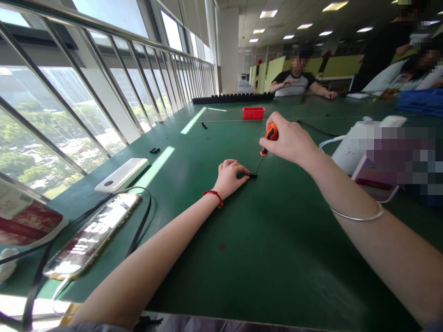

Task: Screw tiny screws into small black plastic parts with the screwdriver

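Observation:
In my right hand point(289, 138) is a screwdriver point(272, 133) with an orange and black handle, gripped from above. Its thin shaft slants down to the left, and the tip meets a small black part point(253, 175) lying on the green table point(221, 272). Thumb and fingertips of my left hand point(231, 177) pinch the left end of that part against the tabletop. Whether a screw sits under the tip is too small to see.
Left lie a phone point(95, 235) with cables, a white power bank point(122, 174) and a red-and-white container point(27, 219). Ahead are a red tray point(254, 113), small black pieces point(154, 150) and a long black strip point(233, 97). A person point(297, 78) sits opposite; a blue basket point(420, 105) stands right.

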The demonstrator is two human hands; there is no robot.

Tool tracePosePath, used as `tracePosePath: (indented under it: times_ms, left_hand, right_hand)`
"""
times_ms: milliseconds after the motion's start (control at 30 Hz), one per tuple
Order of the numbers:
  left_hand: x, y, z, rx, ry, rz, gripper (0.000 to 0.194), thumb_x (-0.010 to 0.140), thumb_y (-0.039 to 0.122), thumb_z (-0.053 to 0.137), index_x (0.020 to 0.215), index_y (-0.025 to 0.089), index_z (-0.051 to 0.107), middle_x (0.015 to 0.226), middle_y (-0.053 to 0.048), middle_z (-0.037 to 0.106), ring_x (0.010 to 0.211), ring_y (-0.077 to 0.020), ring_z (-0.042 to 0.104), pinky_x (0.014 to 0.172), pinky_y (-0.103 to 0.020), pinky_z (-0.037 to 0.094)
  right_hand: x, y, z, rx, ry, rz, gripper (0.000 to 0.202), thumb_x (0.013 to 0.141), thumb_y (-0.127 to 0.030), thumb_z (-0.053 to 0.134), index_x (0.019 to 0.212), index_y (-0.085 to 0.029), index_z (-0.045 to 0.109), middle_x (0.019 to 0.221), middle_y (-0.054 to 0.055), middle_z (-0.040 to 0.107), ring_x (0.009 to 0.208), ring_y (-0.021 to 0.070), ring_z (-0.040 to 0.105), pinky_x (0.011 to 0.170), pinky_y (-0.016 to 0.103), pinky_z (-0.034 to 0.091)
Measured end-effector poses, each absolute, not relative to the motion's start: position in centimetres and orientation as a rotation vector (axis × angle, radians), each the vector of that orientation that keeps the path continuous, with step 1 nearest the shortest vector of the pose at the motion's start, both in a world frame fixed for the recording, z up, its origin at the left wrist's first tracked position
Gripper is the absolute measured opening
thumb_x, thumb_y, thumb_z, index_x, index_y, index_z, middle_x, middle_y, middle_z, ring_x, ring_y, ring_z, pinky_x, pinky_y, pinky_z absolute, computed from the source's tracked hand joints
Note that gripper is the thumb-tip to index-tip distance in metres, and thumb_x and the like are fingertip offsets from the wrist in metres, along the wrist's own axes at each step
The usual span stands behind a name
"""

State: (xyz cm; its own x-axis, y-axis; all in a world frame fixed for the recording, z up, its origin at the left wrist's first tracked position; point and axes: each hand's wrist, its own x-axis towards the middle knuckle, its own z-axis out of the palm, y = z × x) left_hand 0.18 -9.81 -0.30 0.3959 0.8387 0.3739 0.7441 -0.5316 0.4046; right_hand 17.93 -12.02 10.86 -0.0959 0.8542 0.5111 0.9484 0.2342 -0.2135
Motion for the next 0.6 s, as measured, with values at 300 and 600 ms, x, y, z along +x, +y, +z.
tracePosePath:
  times_ms: [300, 600]
  left_hand:
    - [0.25, -9.80, -0.36, 2.478, 1.437, 0.815, 0.015, 0.081, 0.030, 0.064, 0.094, 0.026, 0.072, 0.106, -0.002, 0.067, 0.122, -0.0259, 0.043, 0.106, -0.044, 0.030]
    - [0.24, -9.79, -0.35, 2.470, 1.435, 0.818, 0.015, 0.081, 0.030, 0.064, 0.093, 0.025, 0.072, 0.105, -0.003, 0.068, 0.122, -0.0261, 0.043, 0.106, -0.044, 0.030]
  right_hand:
    - [17.75, -12.03, 10.65, -1.556, -1.959, -0.177, 0.028, 0.073, -0.034, 0.059, 0.098, -0.023, 0.054, 0.071, 0.001, 0.060, 0.059, 0.0169, 0.051, 0.055, 0.028, 0.031]
    - [17.95, -12.09, 10.93, -1.589, -1.934, -0.204, 0.022, 0.074, -0.038, 0.059, 0.091, -0.024, 0.058, 0.069, 0.002, 0.061, 0.061, 0.0186, 0.052, 0.055, 0.029, 0.031]
